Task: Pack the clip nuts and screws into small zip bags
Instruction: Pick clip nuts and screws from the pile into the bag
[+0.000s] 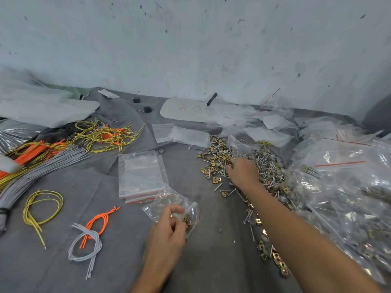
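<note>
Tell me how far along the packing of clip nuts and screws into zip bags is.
Done: filled bags heaped on the right. In hand: the left hand holds a small zip bag with a few clip nuts inside, while the right hand reaches into the loose pile. Left: that large pile and a stack of empty zip bags, so plenty remains.

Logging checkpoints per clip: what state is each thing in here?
small zip bag: gripped by left hand, some clip nuts inside.
right hand: down on loose pile of nuts and screws, grasp unclear.
spare zip bags: stacked flat, look empty.
</note>
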Tool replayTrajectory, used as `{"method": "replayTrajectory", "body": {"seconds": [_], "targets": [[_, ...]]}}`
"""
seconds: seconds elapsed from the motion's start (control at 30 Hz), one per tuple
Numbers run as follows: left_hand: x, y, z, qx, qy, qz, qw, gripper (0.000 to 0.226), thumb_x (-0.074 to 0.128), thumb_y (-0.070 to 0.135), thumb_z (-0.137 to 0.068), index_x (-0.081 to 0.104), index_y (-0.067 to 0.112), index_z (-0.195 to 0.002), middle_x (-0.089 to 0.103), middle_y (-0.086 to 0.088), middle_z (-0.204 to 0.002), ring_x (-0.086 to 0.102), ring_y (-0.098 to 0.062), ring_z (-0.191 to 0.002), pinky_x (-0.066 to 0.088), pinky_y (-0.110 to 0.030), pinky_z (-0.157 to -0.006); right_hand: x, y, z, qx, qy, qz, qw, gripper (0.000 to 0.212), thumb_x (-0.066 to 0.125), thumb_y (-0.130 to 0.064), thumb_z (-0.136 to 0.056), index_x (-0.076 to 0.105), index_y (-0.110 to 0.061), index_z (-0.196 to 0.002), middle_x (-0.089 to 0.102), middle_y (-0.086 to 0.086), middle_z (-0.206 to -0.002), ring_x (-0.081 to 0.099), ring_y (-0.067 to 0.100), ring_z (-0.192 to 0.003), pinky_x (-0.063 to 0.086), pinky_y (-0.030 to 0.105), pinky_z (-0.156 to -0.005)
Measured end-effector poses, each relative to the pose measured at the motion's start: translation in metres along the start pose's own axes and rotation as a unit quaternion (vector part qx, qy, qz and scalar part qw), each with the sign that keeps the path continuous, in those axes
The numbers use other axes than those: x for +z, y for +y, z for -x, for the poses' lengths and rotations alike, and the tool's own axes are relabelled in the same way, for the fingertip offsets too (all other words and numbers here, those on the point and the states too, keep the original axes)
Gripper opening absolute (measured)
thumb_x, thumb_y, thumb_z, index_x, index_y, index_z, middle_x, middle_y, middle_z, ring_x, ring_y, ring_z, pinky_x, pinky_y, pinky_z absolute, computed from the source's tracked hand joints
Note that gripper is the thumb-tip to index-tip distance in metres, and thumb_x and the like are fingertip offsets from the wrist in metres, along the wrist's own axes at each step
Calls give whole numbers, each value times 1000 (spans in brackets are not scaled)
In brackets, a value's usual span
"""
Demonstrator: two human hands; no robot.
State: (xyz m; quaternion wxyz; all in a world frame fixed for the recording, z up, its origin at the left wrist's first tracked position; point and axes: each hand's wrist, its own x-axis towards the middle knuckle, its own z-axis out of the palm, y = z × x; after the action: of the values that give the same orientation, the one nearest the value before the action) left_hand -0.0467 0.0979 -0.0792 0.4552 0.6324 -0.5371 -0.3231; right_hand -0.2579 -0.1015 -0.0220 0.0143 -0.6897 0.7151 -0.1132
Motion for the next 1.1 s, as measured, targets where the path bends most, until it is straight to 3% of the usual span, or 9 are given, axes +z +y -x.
{"method": "replayTrajectory", "body": {"seconds": [0.23,0.37,0.57,0.63,0.73,0.8,0.9,1.0,1.1], "targets": [[-1,3,-1,-12,-2,-3,1000,39,43,44,-75,52,41,-113,64,3,-62,57,-17,-57,49,-48,-62,-9,-13,2,-16,-57,22,998,14,59,-19,-93,66,-10,-83,68,13,-89,67,32,-89,47,33,-69],[-1,4,-1,-20,1,1,1000,40,43,45,-73,53,42,-112,63,2,-62,56,-18,-56,49,-49,-61,-10,-13,8,-31,-74,14,997,18,58,-17,-91,57,-13,-74,58,10,-79,67,32,-85,50,34,-69],[-2,9,1,-20,0,3,1000,42,42,46,-72,53,41,-112,62,4,-59,54,-18,-53,48,-50,-60,-6,-5,14,-31,-58,-22,998,21,49,-27,-100,59,-9,-102,60,9,-107,57,30,-98,45,39,-77],[-4,11,1,-19,0,3,1000,41,42,47,-72,53,41,-111,61,5,-58,53,-17,-53,48,-50,-60,-9,-3,20,-41,-32,-56,997,18,45,-26,-102,55,-11,-101,59,7,-104,56,30,-96,48,42,-80],[-4,13,1,-24,0,-6,1000,41,42,48,-72,52,43,-111,62,5,-59,54,-17,-54,48,-50,-60,-19,-2,42,-56,17,-154,986,17,40,-24,-105,49,-16,-92,59,2,-81,57,24,-76,44,40,-64],[-4,15,1,-29,-2,-16,999,41,41,49,-72,51,45,-112,63,5,-61,56,-17,-55,49,-49,-61,-26,-6,67,-43,36,-263,963,16,41,-26,-105,49,-21,-93,60,-1,-77,60,18,-71,44,39,-62],[-4,18,-1,-34,0,-27,999,39,42,51,-73,50,49,-112,65,6,-64,60,-15,-59,52,-46,-64,-20,-17,117,-29,64,-400,914,11,49,-28,-103,54,-31,-94,61,-6,-74,53,2,-62,42,22,-56],[-2,21,-5,-22,-9,-56,998,34,50,40,-83,52,48,-116,67,6,-68,64,-16,-68,54,-46,-72,0,-34,154,-20,43,-453,890,12,52,-26,-101,58,-35,-99,62,-12,-85,56,-2,-73,42,14,-64],[0,20,-12,3,-16,-97,995,31,54,26,-94,58,39,-121,68,6,-71,66,-16,-75,55,-45,-80,18,-45,172,-26,56,-456,888,15,57,-22,-99,65,-33,-105,65,-18,-99,61,-2,-95,51,23,-83]]}}
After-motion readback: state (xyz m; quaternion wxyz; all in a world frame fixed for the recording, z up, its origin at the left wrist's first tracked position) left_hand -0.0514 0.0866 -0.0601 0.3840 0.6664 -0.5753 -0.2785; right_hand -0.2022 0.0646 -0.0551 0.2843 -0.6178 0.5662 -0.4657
